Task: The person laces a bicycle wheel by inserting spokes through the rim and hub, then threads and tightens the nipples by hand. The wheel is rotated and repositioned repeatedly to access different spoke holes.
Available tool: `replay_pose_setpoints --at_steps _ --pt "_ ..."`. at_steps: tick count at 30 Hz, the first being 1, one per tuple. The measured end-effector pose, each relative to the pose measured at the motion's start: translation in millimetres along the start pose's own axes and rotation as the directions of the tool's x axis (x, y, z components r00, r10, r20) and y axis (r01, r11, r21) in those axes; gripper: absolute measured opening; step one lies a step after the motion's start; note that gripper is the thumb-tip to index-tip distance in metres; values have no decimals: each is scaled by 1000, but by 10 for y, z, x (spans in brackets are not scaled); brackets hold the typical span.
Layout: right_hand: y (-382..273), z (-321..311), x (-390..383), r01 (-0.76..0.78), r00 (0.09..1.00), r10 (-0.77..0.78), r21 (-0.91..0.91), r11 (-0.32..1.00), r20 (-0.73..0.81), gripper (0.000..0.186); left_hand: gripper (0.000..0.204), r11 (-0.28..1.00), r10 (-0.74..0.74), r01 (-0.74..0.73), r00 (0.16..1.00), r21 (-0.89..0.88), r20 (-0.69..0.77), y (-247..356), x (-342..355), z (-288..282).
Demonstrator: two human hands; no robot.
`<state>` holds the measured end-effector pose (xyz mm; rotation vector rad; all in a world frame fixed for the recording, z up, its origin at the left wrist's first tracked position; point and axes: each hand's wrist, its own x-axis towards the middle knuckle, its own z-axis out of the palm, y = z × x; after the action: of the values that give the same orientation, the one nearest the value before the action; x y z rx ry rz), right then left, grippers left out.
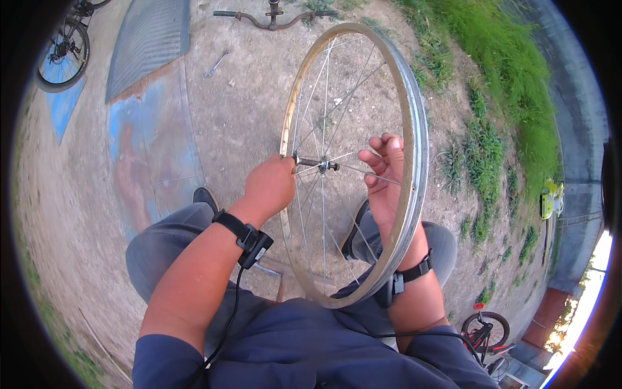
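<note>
A bare bicycle wheel point(418, 123) with no tyre stands upright between my knees, its rim worn and yellowish inside. Thin spokes run to the hub point(322, 166), whose threaded axle end pokes out to the right. My left hand point(269, 185) is closed at the left side of the rim, level with the hub; its fingertips are hidden. On the other side, my right hand point(383, 172) is open, with fingers loosely curled and apart beside the right part of the rim. One spoke crosses those fingers, and the rim partly covers this hand and its wrist.
Ahead on the dirt lie handlebars point(272, 24) and a wrench point(216, 65). A worn blue-painted sheet point(155, 142) and ribbed panel point(150, 48) are at the left. Bicycles stand far left point(65, 55) and lower right point(486, 330). Grass point(499, 71) borders a wall at the right.
</note>
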<state>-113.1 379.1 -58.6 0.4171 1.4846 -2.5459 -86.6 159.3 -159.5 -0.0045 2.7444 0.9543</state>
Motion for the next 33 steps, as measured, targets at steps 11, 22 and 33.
replay_pose_setpoints --at_steps 11,22,33 --pt "772 -592 423 -405 889 365 -104 909 -276 16 10 1000 0 0 1000 22 2 -41 -29 -52" --pt "1089 -383 661 -498 857 413 -294 816 -307 13 11 999 14 -15 1000 47 14 -102 -35 -38" --pt "1002 -206 674 -506 849 419 -267 820 -322 19 29 833 -43 -74 979 -549 -197 486 -73 -710"
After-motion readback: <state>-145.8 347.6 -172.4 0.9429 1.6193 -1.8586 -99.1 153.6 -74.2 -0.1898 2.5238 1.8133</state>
